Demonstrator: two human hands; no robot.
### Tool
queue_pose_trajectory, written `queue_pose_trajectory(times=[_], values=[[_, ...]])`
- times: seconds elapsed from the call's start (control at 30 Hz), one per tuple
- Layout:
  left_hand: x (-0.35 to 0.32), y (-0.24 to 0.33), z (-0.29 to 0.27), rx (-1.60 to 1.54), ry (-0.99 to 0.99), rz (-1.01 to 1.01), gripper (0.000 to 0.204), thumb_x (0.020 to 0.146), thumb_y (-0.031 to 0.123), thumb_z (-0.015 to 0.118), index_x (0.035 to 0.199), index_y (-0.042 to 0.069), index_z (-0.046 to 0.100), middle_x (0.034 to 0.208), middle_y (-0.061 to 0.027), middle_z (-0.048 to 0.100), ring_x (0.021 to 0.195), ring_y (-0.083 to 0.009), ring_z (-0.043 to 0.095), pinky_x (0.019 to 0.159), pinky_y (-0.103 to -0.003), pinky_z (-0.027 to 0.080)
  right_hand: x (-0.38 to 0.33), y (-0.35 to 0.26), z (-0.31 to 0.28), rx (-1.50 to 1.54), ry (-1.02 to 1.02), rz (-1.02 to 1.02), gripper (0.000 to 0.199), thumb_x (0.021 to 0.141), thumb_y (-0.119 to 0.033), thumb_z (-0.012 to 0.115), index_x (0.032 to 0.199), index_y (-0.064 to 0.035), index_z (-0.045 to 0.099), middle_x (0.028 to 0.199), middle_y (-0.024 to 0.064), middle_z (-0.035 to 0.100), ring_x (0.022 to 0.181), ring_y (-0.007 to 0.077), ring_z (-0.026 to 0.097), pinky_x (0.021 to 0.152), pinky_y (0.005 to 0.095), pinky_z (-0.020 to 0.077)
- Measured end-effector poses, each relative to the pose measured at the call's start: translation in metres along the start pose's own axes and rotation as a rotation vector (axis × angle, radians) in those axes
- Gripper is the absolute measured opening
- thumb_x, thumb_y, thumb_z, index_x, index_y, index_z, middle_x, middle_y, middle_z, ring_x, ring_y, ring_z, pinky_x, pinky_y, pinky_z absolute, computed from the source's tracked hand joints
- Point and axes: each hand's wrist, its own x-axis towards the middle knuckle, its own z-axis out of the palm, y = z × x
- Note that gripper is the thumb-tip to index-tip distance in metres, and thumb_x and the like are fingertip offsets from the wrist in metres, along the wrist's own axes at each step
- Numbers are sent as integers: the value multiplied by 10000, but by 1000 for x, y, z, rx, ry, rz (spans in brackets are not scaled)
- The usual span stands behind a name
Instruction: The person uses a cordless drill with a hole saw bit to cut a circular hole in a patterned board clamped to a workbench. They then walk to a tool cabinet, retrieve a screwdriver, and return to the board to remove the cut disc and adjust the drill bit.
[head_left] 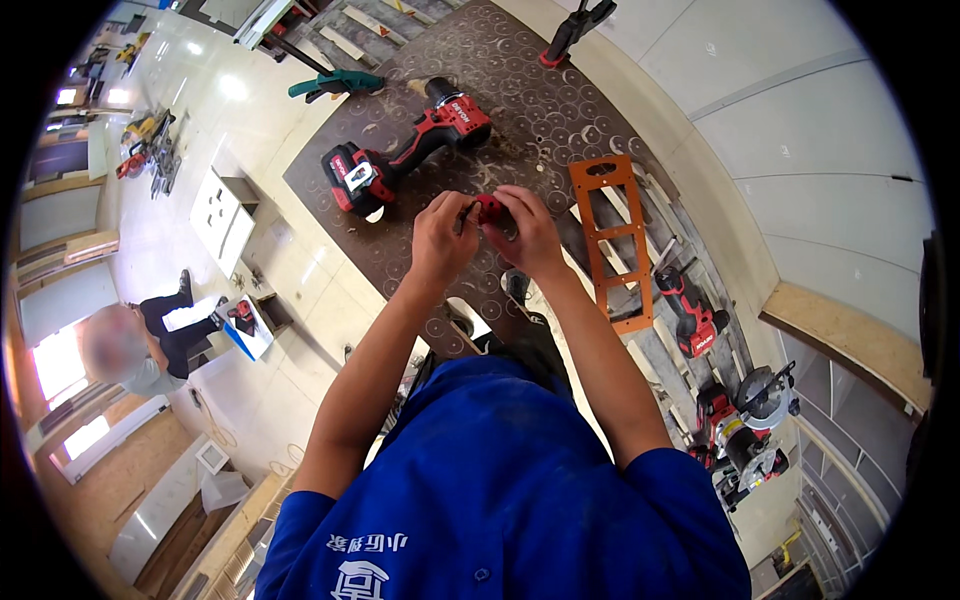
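Both my hands meet over the dark ring-patterned board (540, 110). Between their fingertips is a small red and black piece (488, 208), too small to name. My left hand (443, 238) has its fingers closed at the piece's left side. On its other side my right hand (527, 232) pinches it between thumb and fingers. Just beyond them a red and black cordless drill (458, 122) lies on its side, its battery (350, 180) toward the left edge of the board.
A green clamp (340, 82) grips the board's left edge; a dark clamp (575, 35) stands at the far right. Right of the board lie an orange template frame (640, 255), a red power tool (692, 315) and a circular saw (745, 430). A person (150, 345) sits at far left.
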Motion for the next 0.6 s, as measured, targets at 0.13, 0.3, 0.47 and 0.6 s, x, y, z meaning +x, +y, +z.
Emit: queue_pose_trajectory(times=[0.13,0.3,0.47,0.6], values=[[1,2,0,4,-15,-15,50,832,-19,680,853,11,647,778,-131,653,665,-275,667,605,-339,519,0,2,4,-4,3,-19,534,734,-150,789,1218,-42,594,1203,143,599,1069,344,623,920,428,528],[6,1,-1,66,-30,-37,107,841,64,679,815,29,582,789,-139,606,705,-367,617,618,-436,498,1,-1,2,17,-13,36,558,730,-151,801,1235,-37,592,1244,149,593,1115,354,603,949,419,513],[5,1,-6,26,-25,-98,99,830,30,685,812,19,589,781,-144,625,690,-352,636,603,-408,504,-1,1,-2,77,-25,49,549,765,-159,779,1256,-17,578,1266,168,587,1146,361,591,976,417,498],[-5,-5,-11,-38,12,-155,88,840,7,691,813,6,608,766,-145,640,653,-303,654,587,-355,506,-7,8,-3,122,15,85,523,783,-137,757,1254,-4,574,1256,170,590,1150,361,587,986,417,489]])
